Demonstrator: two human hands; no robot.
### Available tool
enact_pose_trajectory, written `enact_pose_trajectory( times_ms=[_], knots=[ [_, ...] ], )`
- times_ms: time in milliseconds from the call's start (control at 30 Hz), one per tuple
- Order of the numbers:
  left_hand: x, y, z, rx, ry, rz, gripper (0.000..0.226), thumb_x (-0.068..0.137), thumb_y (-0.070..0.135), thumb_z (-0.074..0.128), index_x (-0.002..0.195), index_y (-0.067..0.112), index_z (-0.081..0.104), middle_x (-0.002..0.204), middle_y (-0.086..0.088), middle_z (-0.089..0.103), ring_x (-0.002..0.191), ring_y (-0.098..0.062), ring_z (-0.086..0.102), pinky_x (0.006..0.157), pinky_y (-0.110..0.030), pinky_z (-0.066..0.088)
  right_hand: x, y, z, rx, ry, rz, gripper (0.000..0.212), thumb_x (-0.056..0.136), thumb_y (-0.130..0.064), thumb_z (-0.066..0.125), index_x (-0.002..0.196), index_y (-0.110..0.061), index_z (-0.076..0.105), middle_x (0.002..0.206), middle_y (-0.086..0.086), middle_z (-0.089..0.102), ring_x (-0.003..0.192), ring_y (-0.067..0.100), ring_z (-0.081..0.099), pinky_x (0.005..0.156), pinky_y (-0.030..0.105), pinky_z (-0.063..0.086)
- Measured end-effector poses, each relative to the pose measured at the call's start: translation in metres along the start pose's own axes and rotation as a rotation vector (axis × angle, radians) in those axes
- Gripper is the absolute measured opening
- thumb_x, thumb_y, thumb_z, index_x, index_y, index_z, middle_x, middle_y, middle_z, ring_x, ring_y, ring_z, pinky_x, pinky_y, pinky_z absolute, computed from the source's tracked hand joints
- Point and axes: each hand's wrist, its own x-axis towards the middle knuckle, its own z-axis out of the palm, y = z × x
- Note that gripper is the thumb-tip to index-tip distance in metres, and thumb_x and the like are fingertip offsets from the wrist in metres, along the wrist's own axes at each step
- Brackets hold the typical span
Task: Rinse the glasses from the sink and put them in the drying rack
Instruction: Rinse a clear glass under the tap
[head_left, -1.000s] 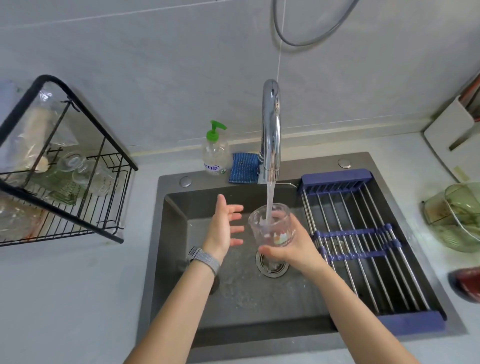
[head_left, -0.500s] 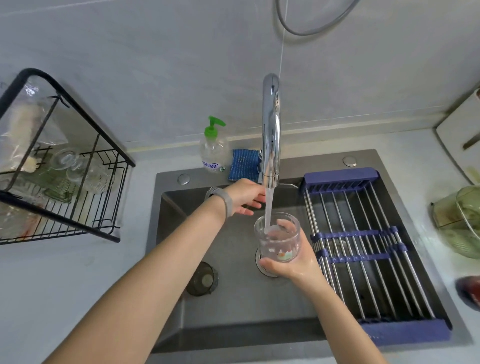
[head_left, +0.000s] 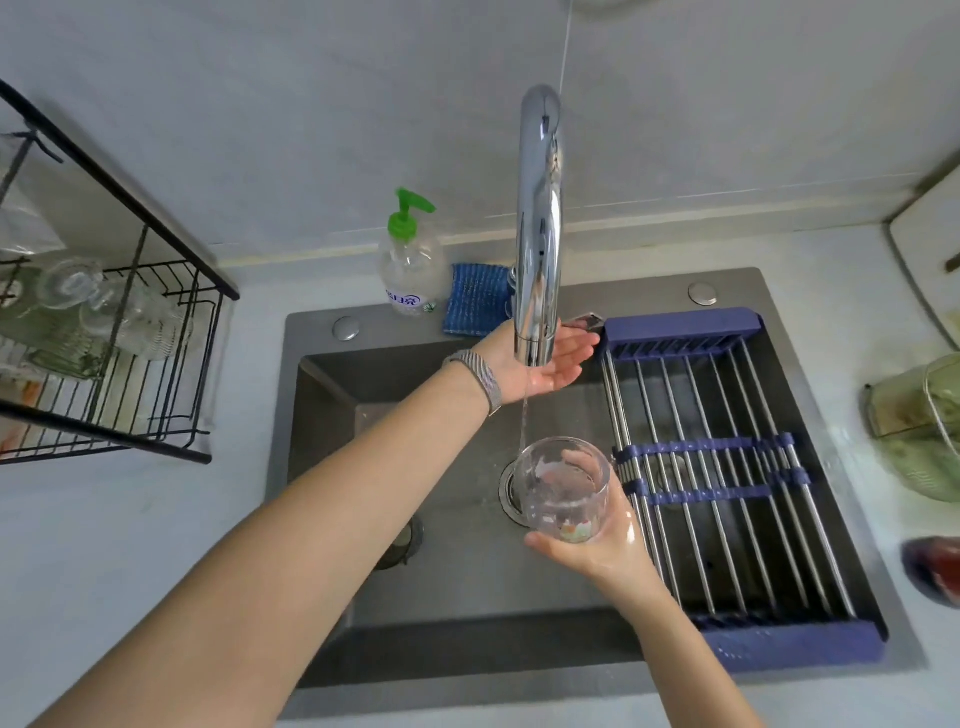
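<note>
Over the sink (head_left: 322, 467), our right hand (head_left: 605, 545) is gripping a glass (head_left: 566, 488) beside a thin stream from the tap (head_left: 540, 223). Our left hand (head_left: 545, 358) is reaching behind the spout, fingers straight, holding nothing.

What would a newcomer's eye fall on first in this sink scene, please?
Probably the tall chrome faucet at centre, a thin stream falling from it. Below, the right hand grips a clear glass over the drain, while the left hand reaches behind the spout.

Right hand (head_left: 605, 545) holds the glass (head_left: 563, 488) over the sink (head_left: 322, 467); faucet (head_left: 540, 223) behind it, roll-up rack (head_left: 727, 467) right, drying rack (head_left: 104, 332) far left.
</note>
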Motion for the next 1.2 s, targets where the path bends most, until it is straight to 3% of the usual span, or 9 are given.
enact_pose_trajectory(
  times_ms=[167, 300, 367, 533, 633, 833, 933, 1100, 1200],
  knots=[
    [-0.041, -0.039, -0.032, 0.279, 0.268, 0.26, 0.019, 0.101, 0.017, 0.047, 0.105, 0.016, 0.066, 0.096, 0.0, 0.07, 0.081, -0.012, 0.063, 0.07, -0.027, 0.05, -0.008, 0.013, -0.011, -0.03, -0.026, 0.074, 0.088, 0.048, -0.027, 0.093, 0.125, -0.018, 0.052, 0.113, 0.009, 0.068, 0.106, 0.025, 0.068, 0.091, 0.042, 0.057],
    [-0.09, -0.082, -0.074, 0.285, 0.513, 0.261, 0.024, 0.099, 0.009, 0.045, 0.094, 0.019, 0.065, 0.091, 0.002, 0.069, 0.079, -0.011, 0.061, 0.068, -0.024, 0.046, -0.01, 0.017, -0.017, 0.009, 0.045, 0.1, 0.087, 0.048, -0.028, 0.092, 0.124, -0.017, 0.052, 0.112, 0.007, 0.067, 0.104, 0.025, 0.068, 0.086, 0.04, 0.059],
    [-0.111, -0.101, -0.086, 0.283, 0.57, 0.249, 0.025, 0.099, 0.007, 0.044, 0.094, 0.019, 0.065, 0.092, 0.001, 0.069, 0.081, -0.012, 0.062, 0.07, -0.025, 0.047, -0.011, 0.013, -0.016, -0.034, -0.079, 0.121, 0.084, 0.051, -0.022, 0.093, 0.124, -0.013, 0.053, 0.113, 0.011, 0.068, 0.104, 0.027, 0.068, 0.088, 0.038, 0.057],
    [-0.144, -0.128, -0.102, 0.194, 0.616, 0.296, 0.025, 0.099, 0.006, 0.044, 0.092, 0.015, 0.066, 0.092, -0.002, 0.069, 0.08, -0.014, 0.063, 0.07, -0.026, 0.049, -0.003, -0.019, -0.015, -0.369, -0.244, 0.338, 0.07, 0.057, -0.019, 0.09, 0.118, -0.017, 0.056, 0.099, 0.004, 0.073, 0.077, 0.019, 0.068, 0.067, 0.036, 0.057],
    [-0.161, -0.143, -0.105, 0.153, 0.636, 0.308, 0.023, 0.098, 0.006, 0.047, 0.089, 0.015, 0.067, 0.087, -0.001, 0.069, 0.077, -0.013, 0.063, 0.069, -0.026, 0.049, 0.008, -0.044, -0.004, -1.058, -0.449, 0.36, 0.069, 0.049, -0.045, 0.085, 0.109, -0.021, 0.06, 0.097, -0.004, 0.069, 0.084, 0.013, 0.067, 0.077, 0.035, 0.06],
    [-0.202, -0.151, -0.12, 0.188, 0.633, 0.372, 0.024, 0.097, 0.005, 0.048, 0.088, 0.015, 0.067, 0.087, -0.001, 0.069, 0.077, -0.013, 0.063, 0.069, -0.026, 0.049, 0.016, -0.095, 0.04, -1.49, -0.627, 0.553, 0.062, 0.061, -0.047, 0.085, 0.109, -0.012, 0.068, 0.11, 0.005, 0.07, 0.087, 0.024, 0.071, 0.076, 0.038, 0.062],
    [-0.221, -0.15, -0.131, 0.184, 0.638, 0.406, 0.022, 0.098, 0.004, 0.047, 0.091, 0.013, 0.066, 0.088, -0.002, 0.068, 0.077, -0.014, 0.063, 0.069, -0.027, 0.049, 0.015, -0.101, 0.073, -1.778, -0.621, 0.533, 0.041, 0.062, -0.048, 0.084, 0.084, -0.018, 0.067, 0.097, -0.005, 0.068, 0.088, 0.02, 0.07, 0.076, 0.033, 0.056],
    [-0.236, -0.15, -0.144, 0.178, 0.612, 0.428, 0.022, 0.098, 0.005, 0.046, 0.092, 0.013, 0.066, 0.09, -0.003, 0.068, 0.077, -0.013, 0.062, 0.067, -0.025, 0.049, 0.01, -0.099, 0.099, -1.944, -0.575, 0.406, 0.05, 0.061, -0.047, 0.083, 0.101, -0.02, 0.067, 0.094, -0.009, 0.061, 0.086, 0.017, 0.065, 0.071, 0.029, 0.052],
    [-0.236, -0.153, -0.14, 0.28, 0.589, 0.447, 0.017, 0.096, 0.007, 0.053, 0.092, 0.017, 0.066, 0.093, -0.004, 0.066, 0.078, -0.011, 0.061, 0.068, -0.024, 0.05, -0.004, -0.108, 0.098, -1.856, -0.547, 0.401, 0.043, 0.06, -0.046, 0.084, 0.089, -0.02, 0.066, 0.082, -0.008, 0.062, 0.086, 0.017, 0.068, 0.074, 0.03, 0.055]
  ],
)
